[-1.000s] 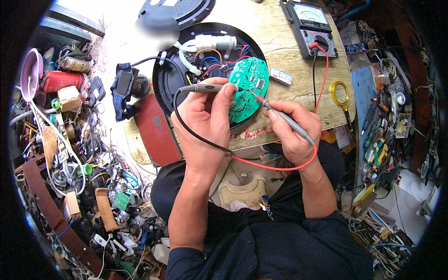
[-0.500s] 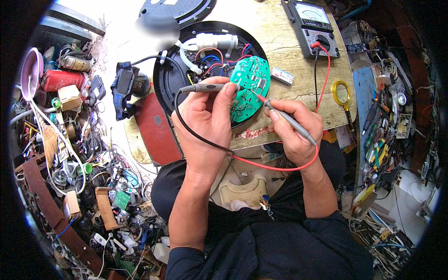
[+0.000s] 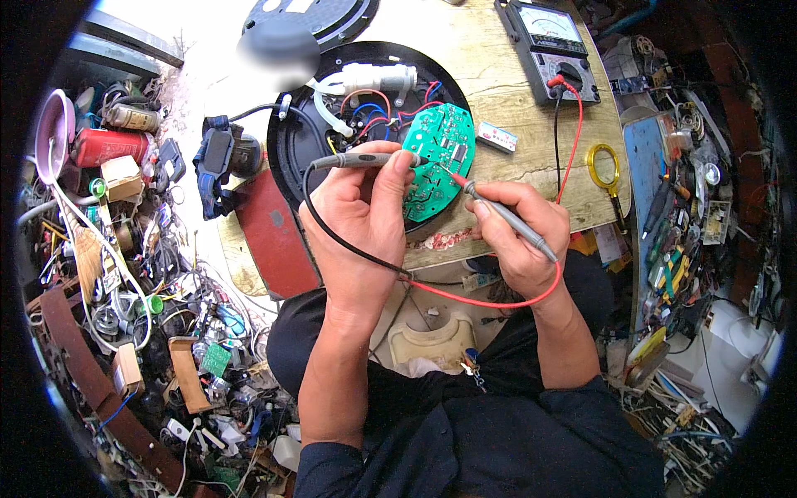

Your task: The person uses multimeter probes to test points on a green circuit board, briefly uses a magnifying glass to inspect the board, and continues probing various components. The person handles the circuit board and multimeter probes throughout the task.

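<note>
A green circuit board (image 3: 444, 137) rests at the right side of a round black housing (image 3: 286, 170), which also holds a white pump-like cylinder, clear tubing and coloured wires. My left hand (image 3: 359, 220) pinches a grey test probe with a black lead (image 3: 361, 159) between thumb and fingers, its end over the board's left part. My right hand (image 3: 525, 236) grips a grey test probe with a red tip and red lead (image 3: 510, 217), pointing at the middle of the board. Whether either tip touches the board I cannot tell. Both leads run towards an analog multimeter (image 3: 558, 70).
On the wooden table (image 3: 490, 83) lie a small white box (image 3: 498, 138), a yellow-rimmed magnifying glass (image 3: 606, 166), a dark red board (image 3: 278, 236) and a blue-strapped headlamp (image 3: 217, 166). A round black cover (image 3: 340, 21) sits at the back. Cluttered parts (image 3: 207, 398) fill the left; tools (image 3: 668, 266) lie right.
The whole view has shifted slightly, with table items appearing a little further left. Both hands keep their probes at nearly the same spots over the board.
</note>
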`<state>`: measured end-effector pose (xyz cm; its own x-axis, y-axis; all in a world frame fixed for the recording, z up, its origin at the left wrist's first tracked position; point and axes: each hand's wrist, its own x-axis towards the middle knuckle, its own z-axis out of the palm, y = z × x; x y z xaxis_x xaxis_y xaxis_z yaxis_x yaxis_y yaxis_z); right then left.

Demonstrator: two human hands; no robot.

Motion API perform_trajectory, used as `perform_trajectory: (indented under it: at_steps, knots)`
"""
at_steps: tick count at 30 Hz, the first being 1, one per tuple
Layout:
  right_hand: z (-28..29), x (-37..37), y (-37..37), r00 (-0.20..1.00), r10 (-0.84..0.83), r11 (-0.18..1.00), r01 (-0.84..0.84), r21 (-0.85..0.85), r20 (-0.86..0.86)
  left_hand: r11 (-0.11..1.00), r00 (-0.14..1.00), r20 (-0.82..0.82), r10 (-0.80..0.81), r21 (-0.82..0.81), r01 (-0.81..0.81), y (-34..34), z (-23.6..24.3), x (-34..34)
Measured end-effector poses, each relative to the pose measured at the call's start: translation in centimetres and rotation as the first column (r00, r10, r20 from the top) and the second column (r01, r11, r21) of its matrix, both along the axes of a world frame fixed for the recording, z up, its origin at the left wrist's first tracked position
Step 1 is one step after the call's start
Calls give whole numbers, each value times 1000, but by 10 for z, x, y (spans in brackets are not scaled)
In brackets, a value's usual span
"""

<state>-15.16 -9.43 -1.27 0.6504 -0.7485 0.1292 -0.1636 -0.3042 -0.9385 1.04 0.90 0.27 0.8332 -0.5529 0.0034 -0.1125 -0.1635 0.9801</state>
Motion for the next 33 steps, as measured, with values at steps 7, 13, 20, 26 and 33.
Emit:
perform_trajectory:
  at_steps: [7, 13, 20, 26, 33]
  knots:
    - [0, 0, 0, 1000, 0, 1000, 0, -9, -16, 1000, 1000, -1, 7, -8, -7, 0, -4, 0]
    - [2, 0, 0, 1000, 2, 1000, -2, 5, -15, 1000, 1000, 15, -1, 8, 1, 0, -3, 1]
    - [6, 2, 1, 1000, 0, 1000, 0, 6, -28, 999, 999, 34, -5, 35, 4, 1, -1, 1]
    - [7, 0, 0, 998, 36, 999, -37, -15, -43, 999, 1000, 16, -7, 32, 6, 1, 0, 0]
    - [4, -2, -2, 998, 56, 996, -59, -69, -32, 1000, 1000, 3, -1, 11, 1, 0, 1, 0]
